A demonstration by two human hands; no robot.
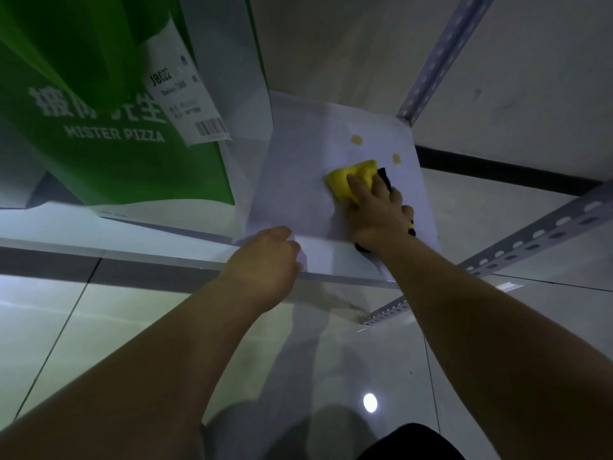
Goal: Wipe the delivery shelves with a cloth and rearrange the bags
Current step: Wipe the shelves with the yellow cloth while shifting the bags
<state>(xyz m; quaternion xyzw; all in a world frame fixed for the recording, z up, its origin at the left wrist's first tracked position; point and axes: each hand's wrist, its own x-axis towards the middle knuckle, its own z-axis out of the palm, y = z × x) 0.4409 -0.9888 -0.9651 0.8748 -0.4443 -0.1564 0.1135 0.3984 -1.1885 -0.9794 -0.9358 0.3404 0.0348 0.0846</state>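
Pressing yellow cloth onto shelf, right hand grip closed.

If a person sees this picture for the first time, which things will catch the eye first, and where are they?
The bright yellow cloth stands out most, pressed under the right hand on the white shelf, just short of two tan spots near the back corner. Next is the big green Mister Pizza bag at the upper left, with a white barcode label hanging on it. The left hand rests on the shelf's front edge.
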